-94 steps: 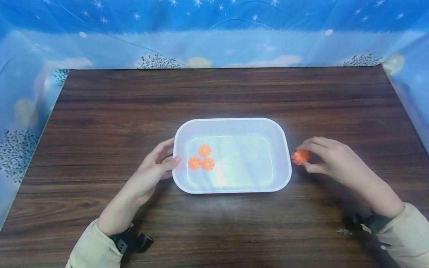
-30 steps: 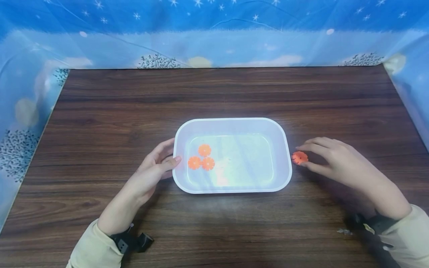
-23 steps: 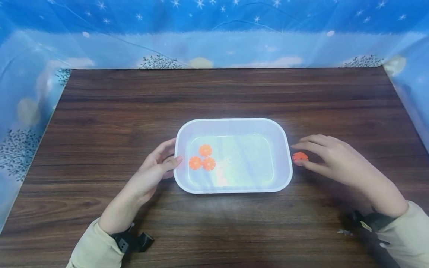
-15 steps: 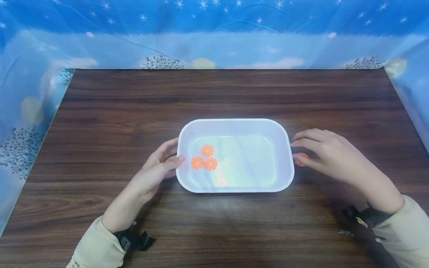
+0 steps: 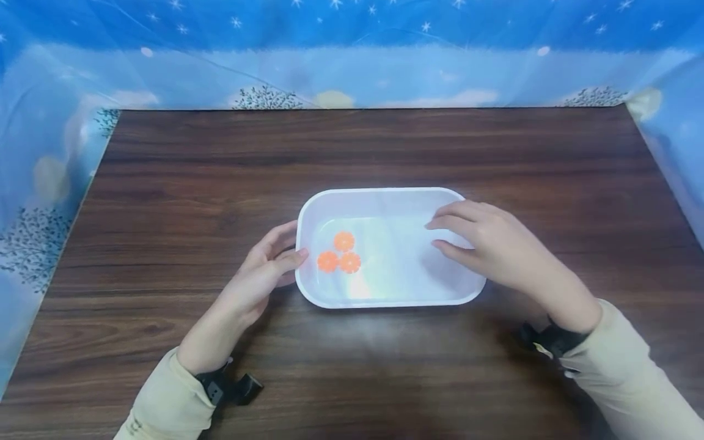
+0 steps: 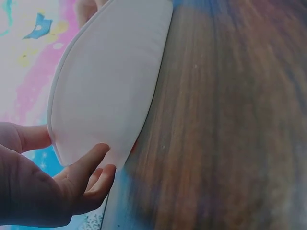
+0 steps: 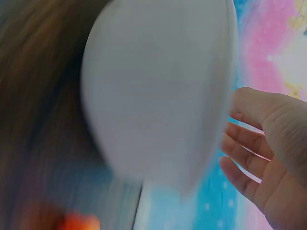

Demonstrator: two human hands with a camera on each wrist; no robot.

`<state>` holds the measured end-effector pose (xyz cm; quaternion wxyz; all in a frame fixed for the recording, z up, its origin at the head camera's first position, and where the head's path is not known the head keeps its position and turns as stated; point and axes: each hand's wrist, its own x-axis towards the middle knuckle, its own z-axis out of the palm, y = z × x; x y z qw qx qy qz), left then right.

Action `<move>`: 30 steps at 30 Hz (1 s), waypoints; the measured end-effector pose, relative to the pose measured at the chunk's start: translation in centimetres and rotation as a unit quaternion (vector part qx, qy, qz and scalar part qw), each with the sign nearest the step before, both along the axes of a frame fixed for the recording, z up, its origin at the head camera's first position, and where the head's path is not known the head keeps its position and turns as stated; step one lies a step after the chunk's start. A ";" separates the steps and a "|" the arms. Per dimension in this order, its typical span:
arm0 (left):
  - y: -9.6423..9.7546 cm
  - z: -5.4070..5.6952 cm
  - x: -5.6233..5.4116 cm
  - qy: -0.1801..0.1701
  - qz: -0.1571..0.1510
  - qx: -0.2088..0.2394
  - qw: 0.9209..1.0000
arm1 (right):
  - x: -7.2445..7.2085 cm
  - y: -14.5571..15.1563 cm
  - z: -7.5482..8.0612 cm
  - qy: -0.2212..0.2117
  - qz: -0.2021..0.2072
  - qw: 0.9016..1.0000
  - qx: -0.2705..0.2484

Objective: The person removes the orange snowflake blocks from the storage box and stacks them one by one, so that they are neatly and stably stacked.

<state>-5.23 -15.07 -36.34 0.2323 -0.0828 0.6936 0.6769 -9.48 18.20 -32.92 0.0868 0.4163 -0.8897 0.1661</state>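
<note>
In the head view a white plastic tub stands on the table. Three orange notched discs lie together at its left end. My left hand grips the tub's left rim, thumb over the edge and fingers against the outer wall, as the left wrist view also shows. Over the tub's right end hovers my right hand, fingers loosely bent and apart, nothing between them. Another orange piece shows as a blur beside the tub in the right wrist view; in the head view my right hand hides it.
The dark wood-grain table extends around the tub. A blue patterned cloth hangs along its back and sides. Black wrist cameras are strapped at both sleeves, the left one close above the table.
My right hand has let go of the orange piece right of the tub and moved left over the tub. The tub has shifted slightly rightward in view, with my left hand still holding it.
</note>
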 end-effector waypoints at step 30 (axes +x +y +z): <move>-0.3 0.3 -0.3 -0.013 -0.006 0.010 1.000 | 0.9 -10.5 -3.7 -0.063 0.070 0.995 0.036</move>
